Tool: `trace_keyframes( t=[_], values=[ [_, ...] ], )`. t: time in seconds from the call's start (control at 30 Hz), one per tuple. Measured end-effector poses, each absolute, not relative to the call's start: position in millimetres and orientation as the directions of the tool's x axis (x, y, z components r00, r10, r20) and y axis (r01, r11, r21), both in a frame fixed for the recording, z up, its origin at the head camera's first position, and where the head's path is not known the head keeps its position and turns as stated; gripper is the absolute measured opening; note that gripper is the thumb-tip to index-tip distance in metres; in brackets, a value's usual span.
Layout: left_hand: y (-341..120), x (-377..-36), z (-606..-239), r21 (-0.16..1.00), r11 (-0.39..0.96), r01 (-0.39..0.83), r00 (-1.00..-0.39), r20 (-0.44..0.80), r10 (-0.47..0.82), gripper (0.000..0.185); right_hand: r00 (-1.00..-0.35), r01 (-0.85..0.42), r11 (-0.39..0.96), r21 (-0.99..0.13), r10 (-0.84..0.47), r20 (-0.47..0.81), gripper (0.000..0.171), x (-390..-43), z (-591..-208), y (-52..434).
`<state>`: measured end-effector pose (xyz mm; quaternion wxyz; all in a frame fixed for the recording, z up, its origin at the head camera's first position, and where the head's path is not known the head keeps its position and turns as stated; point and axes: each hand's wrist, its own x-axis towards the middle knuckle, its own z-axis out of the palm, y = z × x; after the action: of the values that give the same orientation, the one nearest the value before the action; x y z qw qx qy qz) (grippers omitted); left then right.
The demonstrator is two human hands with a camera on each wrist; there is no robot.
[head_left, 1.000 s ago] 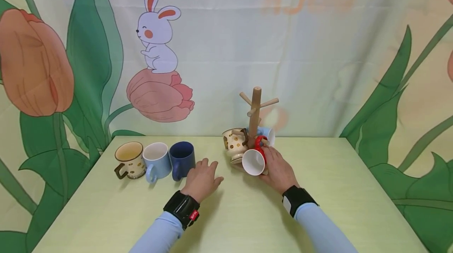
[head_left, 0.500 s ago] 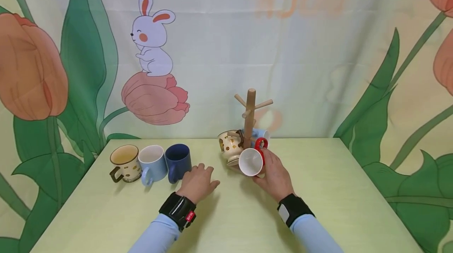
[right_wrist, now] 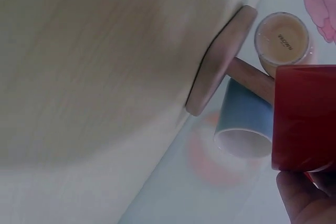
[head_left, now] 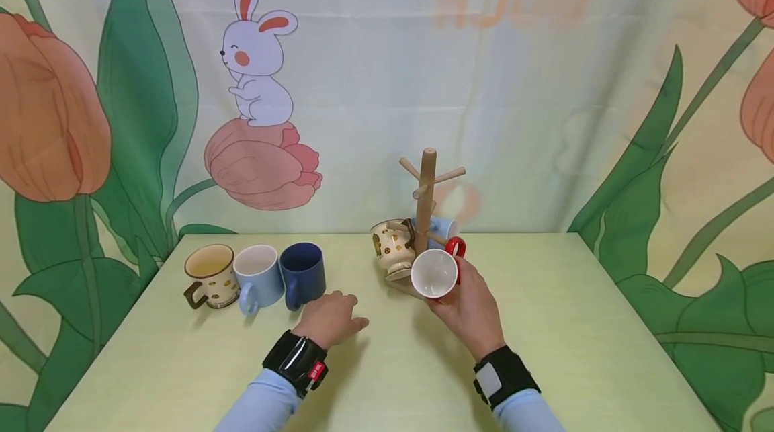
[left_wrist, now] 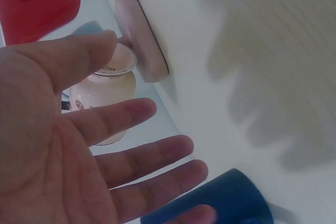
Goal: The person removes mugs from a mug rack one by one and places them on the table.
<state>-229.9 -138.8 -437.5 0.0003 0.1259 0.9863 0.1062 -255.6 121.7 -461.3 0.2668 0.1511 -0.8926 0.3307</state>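
My right hand [head_left: 471, 311] grips a red mug [right_wrist: 307, 119] by its side, its white inside facing me in the head view. The mug is in front of a wooden mug tree [head_left: 426, 200], its red handle [head_left: 456, 246] near the tip of a low peg; whether they touch I cannot tell. A spotted cream mug [head_left: 392, 247] and a light blue mug [right_wrist: 244, 121] hang on the tree's lower pegs. My left hand [head_left: 329, 320] hovers over the table with fingers spread and nothing held, close to a dark blue mug [head_left: 303, 273].
Left of the dark blue mug stand a light blue mug [head_left: 259, 276] and a spotted cream mug [head_left: 211, 274], in a row. The tree's upper pegs [head_left: 450, 175] stick out above the hanging mugs. A printed curtain [head_left: 363, 82] hangs behind the table [head_left: 387, 378].
The red mug has come away from the tree's post toward me, held in my right hand, its handle shifting outward along the peg. My left hand has drawn back slightly.
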Motion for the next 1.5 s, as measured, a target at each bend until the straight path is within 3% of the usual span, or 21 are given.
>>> trace_keyframes(
  t=[0.37, 0.63, 0.97, 1.5],
  values=[
    [-139.5, -231.8, -442.3, 0.26, 0.937, 0.233, -0.968, -0.025, 0.248, 0.046, -0.934, -0.242, 0.59, -0.77, 0.073, 0.35, 0.083, -229.5, -459.7, 133.1],
    [-140.9, -232.0, -445.3, 0.265, 0.935, 0.236, -0.967, -0.031, 0.252, 0.045, -0.964, -0.185, 0.532, -0.826, 0.065, 0.257, 0.079, -223.1, -461.5, 133.1],
    [-137.1, -230.7, -444.1, 0.288, 0.925, 0.246, -0.963, -0.034, 0.266, 0.045, -0.994, -0.1, 0.519, -0.849, -0.017, 0.107, 0.091, -218.8, -460.6, 131.2],
    [-129.8, -227.4, -442.4, 0.334, 0.86, 0.385, -0.918, 0.049, 0.392, 0.041, -0.947, -0.148, 0.404, -0.903, -0.321, 0.012, 0.063, -213.3, -462.4, 131.7]
  ],
)
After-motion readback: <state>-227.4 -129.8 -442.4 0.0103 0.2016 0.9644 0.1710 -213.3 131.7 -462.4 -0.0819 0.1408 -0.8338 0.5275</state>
